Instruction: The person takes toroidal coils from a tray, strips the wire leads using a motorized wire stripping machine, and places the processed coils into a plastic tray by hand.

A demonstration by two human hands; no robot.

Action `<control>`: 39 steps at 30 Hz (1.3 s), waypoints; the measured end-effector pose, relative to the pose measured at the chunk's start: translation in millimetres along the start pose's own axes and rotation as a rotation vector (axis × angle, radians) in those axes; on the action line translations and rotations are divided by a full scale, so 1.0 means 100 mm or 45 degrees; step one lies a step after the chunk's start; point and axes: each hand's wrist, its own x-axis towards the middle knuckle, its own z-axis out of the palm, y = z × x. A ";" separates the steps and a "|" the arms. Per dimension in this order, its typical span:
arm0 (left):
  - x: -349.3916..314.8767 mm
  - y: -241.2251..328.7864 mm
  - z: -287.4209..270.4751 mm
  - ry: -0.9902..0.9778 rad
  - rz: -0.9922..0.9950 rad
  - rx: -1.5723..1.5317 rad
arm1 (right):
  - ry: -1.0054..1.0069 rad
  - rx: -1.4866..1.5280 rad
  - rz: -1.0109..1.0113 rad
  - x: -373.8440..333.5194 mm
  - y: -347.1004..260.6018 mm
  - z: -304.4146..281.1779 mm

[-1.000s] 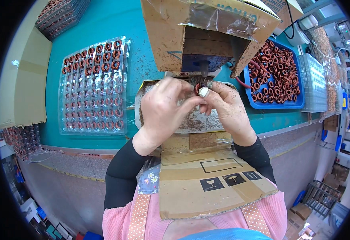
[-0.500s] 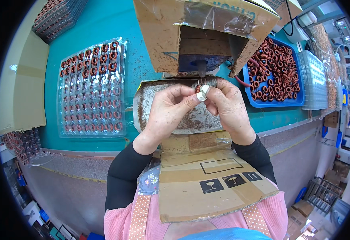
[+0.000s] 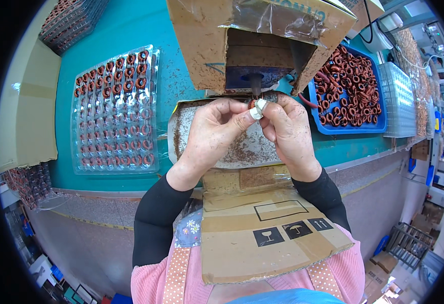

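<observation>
Between the fingertips of both hands is a small copper-wound ring coil (image 3: 252, 105), mostly covered by the fingers. My left hand (image 3: 211, 131) pinches it from the left, and my right hand (image 3: 293, 129) closes on it from the right. White tape (image 3: 257, 109) wraps the digits that meet at the coil. The coil's thin wire leads point up at a dark spindle tip (image 3: 256, 83), which sticks out of a cardboard-covered machine (image 3: 201, 55). Whether the leads touch the tip, I cannot tell. Below the hands lies a pale tray (image 3: 184, 119) scattered with copper-brown scraps.
At the left, a clear blister tray (image 3: 155, 76) holds rows of coils, with stacked trays (image 3: 72, 23) behind it. A blue bin (image 3: 353, 130) of loose coils stands at the right beside stacked clear trays (image 3: 400, 101). A cardboard flap (image 3: 232, 253) covers my lap.
Both hands have shifted very slightly, and the coil's leads are now closer to the spindle tip. My grip on the coil looks the same.
</observation>
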 end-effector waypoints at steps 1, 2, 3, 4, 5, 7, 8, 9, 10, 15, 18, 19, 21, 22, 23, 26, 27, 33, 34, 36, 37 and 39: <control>0.01 0.01 0.00 -0.001 0.000 0.000 | 0.013 -0.016 -0.006 0.00 -0.01 0.01; 0.02 0.02 -0.01 0.003 -0.006 0.033 | 0.025 -0.032 -0.012 0.01 -0.01 0.02; 0.03 0.03 -0.02 0.007 -0.012 0.066 | 0.025 -0.032 -0.013 0.01 -0.02 0.02; 0.03 0.03 -0.02 0.007 -0.011 0.066 | 0.018 -0.014 -0.024 0.02 -0.02 0.03; 0.03 0.02 -0.02 0.014 -0.009 0.072 | 0.013 0.002 -0.034 0.02 -0.02 0.03; 0.03 0.01 -0.02 0.020 -0.006 0.076 | 0.022 0.000 -0.033 0.01 -0.02 0.04; 0.02 0.00 -0.01 0.016 0.012 0.048 | 0.031 -0.002 -0.033 0.01 -0.02 0.04; 0.02 0.00 -0.01 0.013 0.031 0.020 | 0.032 -0.004 -0.034 0.00 -0.02 0.04; 0.01 -0.02 -0.01 0.012 0.032 0.019 | 0.025 0.012 -0.017 -0.02 -0.01 0.04; 0.00 -0.01 -0.01 -0.005 -0.005 0.023 | -0.009 0.004 -0.029 0.00 -0.02 0.02; 0.02 -0.03 -0.01 0.008 0.009 -0.004 | 0.010 -0.001 -0.026 0.01 -0.02 0.02; 0.02 -0.04 -0.01 0.008 0.010 -0.004 | 0.008 -0.019 -0.041 0.01 0.01 0.01; -0.03 -0.05 -0.01 -0.021 0.023 -0.027 | 0.003 -0.037 -0.054 -0.01 0.03 0.00; -0.05 -0.04 -0.01 -0.020 0.023 -0.027 | 0.013 -0.029 -0.026 -0.03 0.01 0.01; -0.06 -0.03 0.00 -0.025 0.020 -0.014 | 0.024 -0.023 0.002 -0.04 0.00 0.01; -0.09 -0.04 -0.01 -0.013 0.035 -0.016 | -0.011 -0.078 -0.007 -0.03 -0.01 0.01; -0.09 -0.05 -0.01 0.003 0.055 -0.028 | -0.010 -0.077 -0.007 -0.02 -0.01 0.01; -0.05 -0.05 0.00 0.065 0.032 -0.052 | -0.037 -0.075 0.002 0.05 0.01 0.02; -0.07 -0.05 -0.01 0.065 0.032 -0.053 | -0.041 -0.054 0.010 0.03 0.01 0.03; -0.11 -0.06 -0.01 0.045 0.014 -0.020 | -0.040 -0.033 0.020 0.00 0.01 0.02; -0.11 -0.07 -0.01 0.044 0.012 -0.021 | -0.030 -0.094 0.016 -0.01 0.02 0.01; -0.11 -0.07 -0.01 0.024 0.054 -0.036 | -0.020 -0.154 0.013 -0.02 0.03 0.00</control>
